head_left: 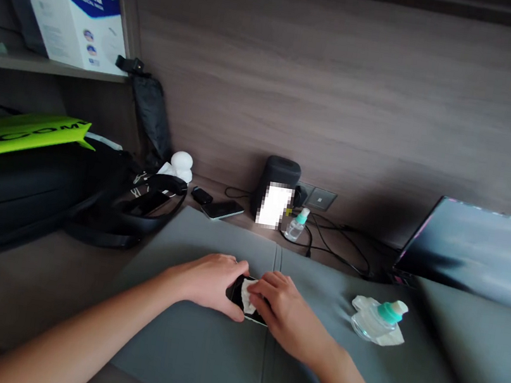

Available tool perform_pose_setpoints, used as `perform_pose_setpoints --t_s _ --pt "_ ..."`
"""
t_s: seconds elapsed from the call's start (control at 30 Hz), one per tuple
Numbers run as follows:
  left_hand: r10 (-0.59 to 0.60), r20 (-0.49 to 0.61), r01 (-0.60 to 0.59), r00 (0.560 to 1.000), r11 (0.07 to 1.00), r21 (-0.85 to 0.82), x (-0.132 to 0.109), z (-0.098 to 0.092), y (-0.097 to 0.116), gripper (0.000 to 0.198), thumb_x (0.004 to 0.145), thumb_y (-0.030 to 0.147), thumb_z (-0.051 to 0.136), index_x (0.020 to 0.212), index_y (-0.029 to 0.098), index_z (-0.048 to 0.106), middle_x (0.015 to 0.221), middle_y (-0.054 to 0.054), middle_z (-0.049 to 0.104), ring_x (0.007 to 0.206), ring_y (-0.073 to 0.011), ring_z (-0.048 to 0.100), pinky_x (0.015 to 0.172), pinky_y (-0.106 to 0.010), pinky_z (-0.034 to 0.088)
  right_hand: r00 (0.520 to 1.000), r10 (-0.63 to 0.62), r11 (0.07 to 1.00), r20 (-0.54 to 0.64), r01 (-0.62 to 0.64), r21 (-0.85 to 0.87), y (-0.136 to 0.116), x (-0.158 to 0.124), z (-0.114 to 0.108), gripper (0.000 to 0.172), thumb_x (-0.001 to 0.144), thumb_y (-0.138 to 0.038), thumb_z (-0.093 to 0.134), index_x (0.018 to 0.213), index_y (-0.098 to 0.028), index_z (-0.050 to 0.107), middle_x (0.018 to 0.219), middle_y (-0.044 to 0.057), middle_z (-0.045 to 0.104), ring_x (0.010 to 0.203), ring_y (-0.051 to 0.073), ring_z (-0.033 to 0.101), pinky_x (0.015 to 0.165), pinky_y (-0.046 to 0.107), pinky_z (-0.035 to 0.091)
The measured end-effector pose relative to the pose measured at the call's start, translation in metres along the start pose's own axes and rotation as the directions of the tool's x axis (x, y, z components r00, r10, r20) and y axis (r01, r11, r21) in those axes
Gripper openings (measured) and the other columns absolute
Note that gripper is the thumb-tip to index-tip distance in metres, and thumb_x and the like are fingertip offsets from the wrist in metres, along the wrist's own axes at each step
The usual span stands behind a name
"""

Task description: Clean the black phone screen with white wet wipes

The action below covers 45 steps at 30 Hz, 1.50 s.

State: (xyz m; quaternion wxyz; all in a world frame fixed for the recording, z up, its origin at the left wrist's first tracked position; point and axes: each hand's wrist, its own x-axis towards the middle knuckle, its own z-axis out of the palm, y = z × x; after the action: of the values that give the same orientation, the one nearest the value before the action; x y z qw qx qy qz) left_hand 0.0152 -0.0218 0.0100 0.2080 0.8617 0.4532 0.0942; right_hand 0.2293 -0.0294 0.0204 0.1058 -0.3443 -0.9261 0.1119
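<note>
The only view came from a head-worn camera. It looked forward and down across the desk mat (193, 349), close to the left hand (211, 281) and right hand (287, 315) at lower centre, and faced the wooden wall (347, 90) behind.

Left hand (211, 281), right hand (285, 311) and a wipe (247, 296) hide most of the phone (237, 291); a pixelated patch (274, 205) masks the speaker (281, 171).
</note>
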Motion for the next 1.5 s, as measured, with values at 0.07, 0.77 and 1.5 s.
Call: perform_pose_setpoints --t_s 0.07,0.77,1.5 --pt "0.001 -0.001 -0.001 1.0 1.0 -0.004 0.0 0.001 0.0 0.062 0.066 0.059 0.074 0.113 0.024 0.055 0.095 -0.004 0.065 0.086 -0.0254 0.062 0.068 -0.03 0.041 1.0 -0.017 1.0 0.002 0.017 -0.004 0.001 -0.001 -0.001 0.02 0.102 -0.026 0.044 0.101 -0.022 0.063 0.094 0.006 0.061 0.089 0.02 0.055 0.08 0.035 0.039" --pt "-0.064 0.062 0.066 0.996 0.997 -0.039 -0.001 0.003 0.0 0.061 0.064 0.058 0.073 0.111 0.024 0.053 0.082 0.001 0.056 0.074 -0.0193 0.056 0.062 -0.028 0.037 0.986 0.166 0.974 0.025 -0.168 0.15 0.041 -0.027 -0.011 0.006 0.087 -0.017 0.062 0.085 -0.021 0.066 0.085 0.0 0.066 0.087 0.017 0.059 0.084 0.032 0.037" --pt "0.003 -0.008 -0.003 1.0 1.0 0.018 0.002 0.002 -0.003 0.058 0.065 0.066 0.071 0.099 0.022 0.053 0.094 -0.007 0.063 0.088 -0.029 0.063 0.068 -0.032 0.043 0.998 0.052 0.999 -0.038 -0.052 -0.014 -0.003 0.015 0.009 0.024 0.101 -0.029 0.046 0.091 -0.02 0.065 0.087 0.004 0.063 0.076 0.017 0.059 0.075 0.03 0.038"
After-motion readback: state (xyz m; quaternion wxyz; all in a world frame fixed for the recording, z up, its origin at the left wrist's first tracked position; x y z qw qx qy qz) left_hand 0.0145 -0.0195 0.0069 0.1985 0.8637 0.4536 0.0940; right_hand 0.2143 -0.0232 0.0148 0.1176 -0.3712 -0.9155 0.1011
